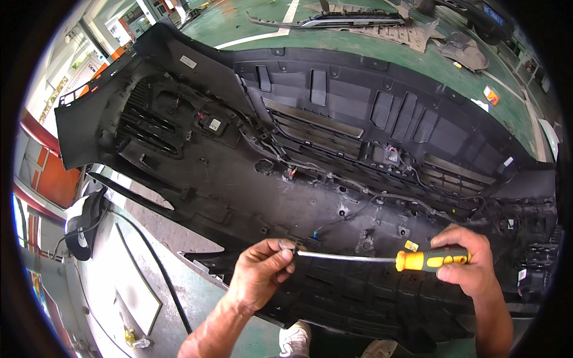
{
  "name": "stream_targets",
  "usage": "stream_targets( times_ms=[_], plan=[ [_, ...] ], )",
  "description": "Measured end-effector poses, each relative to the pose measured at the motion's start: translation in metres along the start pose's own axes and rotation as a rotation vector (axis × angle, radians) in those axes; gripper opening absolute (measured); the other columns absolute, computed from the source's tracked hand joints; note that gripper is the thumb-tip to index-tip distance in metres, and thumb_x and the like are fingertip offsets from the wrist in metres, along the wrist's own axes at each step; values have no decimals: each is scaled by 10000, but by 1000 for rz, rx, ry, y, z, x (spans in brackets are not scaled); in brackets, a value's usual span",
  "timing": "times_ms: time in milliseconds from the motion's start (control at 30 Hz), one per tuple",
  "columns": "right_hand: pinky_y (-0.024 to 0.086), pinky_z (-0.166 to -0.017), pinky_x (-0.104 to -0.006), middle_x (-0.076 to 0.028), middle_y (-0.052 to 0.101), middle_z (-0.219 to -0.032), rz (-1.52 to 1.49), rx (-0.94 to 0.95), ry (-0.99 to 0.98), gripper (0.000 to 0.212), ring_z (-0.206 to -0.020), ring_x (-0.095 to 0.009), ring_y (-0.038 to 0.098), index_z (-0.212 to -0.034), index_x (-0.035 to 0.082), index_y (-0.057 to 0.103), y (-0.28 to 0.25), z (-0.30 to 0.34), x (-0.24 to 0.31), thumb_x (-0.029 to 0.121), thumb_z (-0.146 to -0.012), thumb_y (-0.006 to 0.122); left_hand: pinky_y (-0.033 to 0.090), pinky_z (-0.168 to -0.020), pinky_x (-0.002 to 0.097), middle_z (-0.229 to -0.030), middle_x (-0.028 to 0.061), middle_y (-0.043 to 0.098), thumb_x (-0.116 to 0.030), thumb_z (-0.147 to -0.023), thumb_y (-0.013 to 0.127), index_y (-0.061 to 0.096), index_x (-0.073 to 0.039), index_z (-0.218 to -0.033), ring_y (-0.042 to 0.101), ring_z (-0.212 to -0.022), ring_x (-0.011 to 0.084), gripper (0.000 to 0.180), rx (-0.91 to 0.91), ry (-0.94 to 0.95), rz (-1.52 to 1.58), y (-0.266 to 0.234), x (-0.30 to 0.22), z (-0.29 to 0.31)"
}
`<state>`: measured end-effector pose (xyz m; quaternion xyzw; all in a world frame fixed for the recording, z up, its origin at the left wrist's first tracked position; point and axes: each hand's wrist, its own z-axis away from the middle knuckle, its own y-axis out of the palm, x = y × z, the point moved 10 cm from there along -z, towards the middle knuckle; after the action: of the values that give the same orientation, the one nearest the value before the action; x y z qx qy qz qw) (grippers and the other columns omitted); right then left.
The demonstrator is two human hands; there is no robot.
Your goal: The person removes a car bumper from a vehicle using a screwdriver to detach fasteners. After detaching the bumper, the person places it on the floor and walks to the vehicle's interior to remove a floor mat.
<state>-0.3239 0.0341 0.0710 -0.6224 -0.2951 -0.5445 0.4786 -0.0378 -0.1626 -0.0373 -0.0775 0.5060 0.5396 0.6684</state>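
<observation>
A green floor (239, 18) spreads beyond both hands, crossed by white lines. Far ahead of the hands lies a strip of trim (352, 21), with a car (480, 21) past it to the right; nearer, ahead of the right hand, a small orange-and-white box (491, 95) lies on the floor. To the left of the left hand are a pale panel (134, 280) and a black cable (173, 293). A light shoe (295, 339) shows below the left hand.

A big black bumper (239, 197) stretches under and ahead of the hands, inner side showing; what bears it cannot be told. Wiring (322, 173) runs along it, ahead of the hands.

The right hand (479, 268) is closed around the yellow-and-grey handle of a screwdriver (409, 261), which lies nearly level between the hands, in front of the bumper's inner face. The left hand (262, 268) is narrow, thumb and fingers pinched at the screwdriver's tip; a dark bit there is too small to tell. A yellow tag (411, 245) shows just left of the right hand's fingers.
</observation>
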Motion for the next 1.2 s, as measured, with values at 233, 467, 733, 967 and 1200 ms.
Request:
stream_targets(
  times_ms=[233, 467, 733, 967, 1200],
  plan=[
    [515, -655, -235, -95, 701, -935, -313, -249, -45, 350, -719, -91, 648, -1093, -18, 634, -8, -40, 21, 66, -774, 748, 423, -572, 218, -874, 22, 646, -32, -1001, 650, 698, -2, -1079, 582, -717, 100, 97, 54, -15, -137, 13, -39, -53],
    [470, -616, -206, -39, 706, -877, -87, -139, -107, 286, -714, -44, 610, -1115, 9, 630, 24, -113, 31, 40, -869, 772, 417, -576, 218, -838, 12, 632, -103, -961, 714, 698, 55, -1128, 537, -680, 78, 230, -9, -126, -529, -8, -11, -151],
    [583, -652, -345, -139, 727, -888, 361, -86, -298, 288, -774, -225, 733, -991, -25, 639, 90, -178, -18, 99, -815, 830, 465, -597, 237, -919, 51, 700, -79, -926, 697, 713, 69, -1157, 588, -730, 101, 275, -36, -223, -871, -50, 69, -247],
    [546, -677, -376, -134, 675, -861, 459, -54, -358, 277, -756, -243, 687, -986, -29, 639, 121, -201, -41, 66, -805, 826, 475, -583, 257, -898, 56, 705, -63, -917, 681, 730, 53, -1144, 595, -715, 117, 260, -64, -230, -938, -71, 93, -279],
    [545, -673, -391, -131, 668, -858, 419, -37, -337, 256, -750, -266, 686, -966, -19, 629, 122, -210, -51, 64, -797, 803, 481, -590, 274, -859, 73, 706, -72, -908, 680, 737, 53, -1147, 593, -690, 129, 276, -88, -222, -956, -73, 93, -281]
  ],
)
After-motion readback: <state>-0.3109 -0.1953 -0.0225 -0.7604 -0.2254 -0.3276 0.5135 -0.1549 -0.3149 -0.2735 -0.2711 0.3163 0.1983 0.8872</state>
